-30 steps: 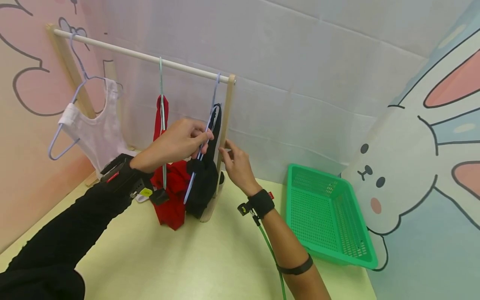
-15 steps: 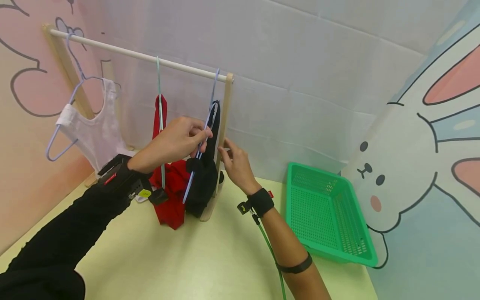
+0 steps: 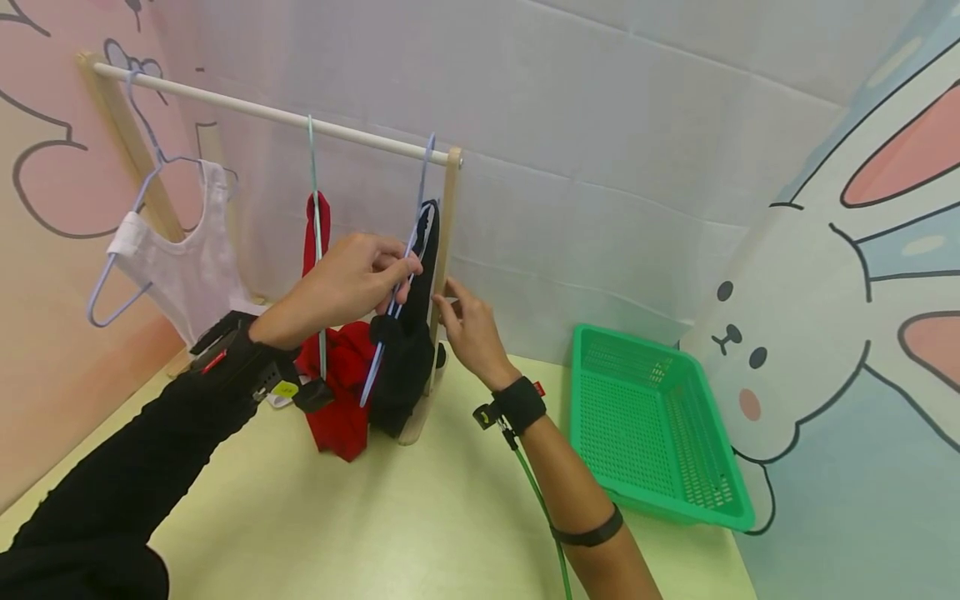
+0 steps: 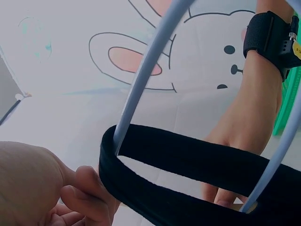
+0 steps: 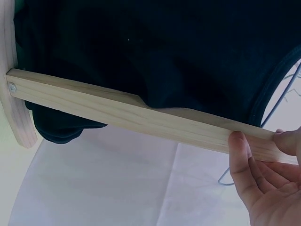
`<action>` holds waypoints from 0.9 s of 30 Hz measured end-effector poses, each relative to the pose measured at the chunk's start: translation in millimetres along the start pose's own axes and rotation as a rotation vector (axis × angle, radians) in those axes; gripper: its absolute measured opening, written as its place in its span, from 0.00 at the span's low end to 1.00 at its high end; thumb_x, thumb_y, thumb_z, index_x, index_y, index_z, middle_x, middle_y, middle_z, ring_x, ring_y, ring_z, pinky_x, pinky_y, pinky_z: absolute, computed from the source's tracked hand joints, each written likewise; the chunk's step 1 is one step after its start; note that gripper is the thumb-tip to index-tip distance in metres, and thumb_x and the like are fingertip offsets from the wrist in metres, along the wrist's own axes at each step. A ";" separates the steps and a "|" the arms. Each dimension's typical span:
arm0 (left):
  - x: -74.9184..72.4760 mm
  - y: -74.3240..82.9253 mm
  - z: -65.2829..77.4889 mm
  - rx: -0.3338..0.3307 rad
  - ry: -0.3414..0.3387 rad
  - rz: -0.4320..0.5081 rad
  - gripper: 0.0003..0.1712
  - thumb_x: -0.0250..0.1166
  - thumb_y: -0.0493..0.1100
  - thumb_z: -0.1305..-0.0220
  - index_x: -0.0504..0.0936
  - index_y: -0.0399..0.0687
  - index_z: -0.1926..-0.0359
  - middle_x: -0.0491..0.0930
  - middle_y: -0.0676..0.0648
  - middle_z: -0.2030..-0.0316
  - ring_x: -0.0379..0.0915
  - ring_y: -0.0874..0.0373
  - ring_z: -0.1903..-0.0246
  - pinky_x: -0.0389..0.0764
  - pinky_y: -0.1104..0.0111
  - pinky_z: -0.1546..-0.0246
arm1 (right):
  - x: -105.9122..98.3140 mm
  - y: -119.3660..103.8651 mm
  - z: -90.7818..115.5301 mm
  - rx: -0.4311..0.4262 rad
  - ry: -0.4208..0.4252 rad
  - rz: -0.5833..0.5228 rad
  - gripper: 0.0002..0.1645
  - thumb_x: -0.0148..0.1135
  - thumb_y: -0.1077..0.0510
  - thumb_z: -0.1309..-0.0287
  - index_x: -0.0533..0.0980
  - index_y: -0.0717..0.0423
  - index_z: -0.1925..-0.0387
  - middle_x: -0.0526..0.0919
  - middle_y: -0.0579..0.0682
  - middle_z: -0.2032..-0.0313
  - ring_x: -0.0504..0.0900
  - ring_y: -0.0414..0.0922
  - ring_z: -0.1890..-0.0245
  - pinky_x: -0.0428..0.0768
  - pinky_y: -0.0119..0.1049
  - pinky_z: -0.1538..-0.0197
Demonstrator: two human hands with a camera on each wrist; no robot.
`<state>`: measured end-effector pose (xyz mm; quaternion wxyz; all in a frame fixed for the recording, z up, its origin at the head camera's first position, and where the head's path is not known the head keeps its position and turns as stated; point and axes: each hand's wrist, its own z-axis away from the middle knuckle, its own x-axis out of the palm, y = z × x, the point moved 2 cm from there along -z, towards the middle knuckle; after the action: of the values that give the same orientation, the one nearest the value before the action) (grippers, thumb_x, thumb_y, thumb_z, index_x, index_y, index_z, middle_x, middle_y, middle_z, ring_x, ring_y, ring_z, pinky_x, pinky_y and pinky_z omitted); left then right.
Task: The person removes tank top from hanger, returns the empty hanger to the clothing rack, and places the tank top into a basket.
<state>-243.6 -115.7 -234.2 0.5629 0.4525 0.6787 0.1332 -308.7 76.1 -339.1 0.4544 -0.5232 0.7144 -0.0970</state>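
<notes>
The left hand point(image 3: 371, 271), fingers curled, pinched the black garment point(image 3: 401, 379) on its hanger point(image 4: 148, 66); the right hand point(image 3: 474, 333) pinched the post point(image 5: 122, 106). The hanger hung hook-up from the rod point(image 3: 247, 107), long axis toward the person.

The left arm point(image 3: 142, 437) is reaching inward from the lower left, and the left hand point(image 3: 371, 271) is curling its fingers point(image 4: 89, 197) in a grip. The right arm point(image 3: 581, 492) is slanting up from the lower right, while the right hand point(image 3: 472, 332), slightly lower, is pinching with bent fingers.
</notes>
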 end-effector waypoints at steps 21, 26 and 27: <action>-4.3 6.9 5.1 0.003 0.035 0.044 0.12 0.62 0.41 0.19 0.86 0.38 0.49 0.83 0.38 0.72 0.76 0.46 0.77 0.72 0.68 0.80 | -2.1 0.5 -0.4 0.005 -0.019 -0.007 0.12 0.56 0.61 0.19 0.77 0.66 0.44 0.87 0.63 0.49 0.91 0.60 0.62 0.88 0.52 0.56; -6.6 10.4 8.3 0.005 0.029 0.043 0.13 0.61 0.44 0.18 0.85 0.37 0.48 0.83 0.39 0.71 0.76 0.49 0.77 0.73 0.68 0.79 | -1.6 1.3 -0.4 -0.003 -0.015 -0.008 0.12 0.57 0.62 0.19 0.77 0.67 0.44 0.87 0.64 0.49 0.90 0.61 0.63 0.88 0.52 0.57; -6.8 11.1 8.8 0.006 0.027 0.045 0.14 0.61 0.44 0.18 0.85 0.37 0.47 0.83 0.39 0.71 0.76 0.49 0.77 0.74 0.68 0.79 | -1.5 1.6 -0.3 -0.003 -0.014 -0.010 0.12 0.57 0.62 0.19 0.78 0.67 0.44 0.87 0.64 0.49 0.90 0.62 0.63 0.88 0.52 0.57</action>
<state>-230.9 -117.7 -225.1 0.5493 0.4673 0.6763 0.1498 -309.9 77.9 -339.1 0.4581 -0.5282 0.7087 -0.0943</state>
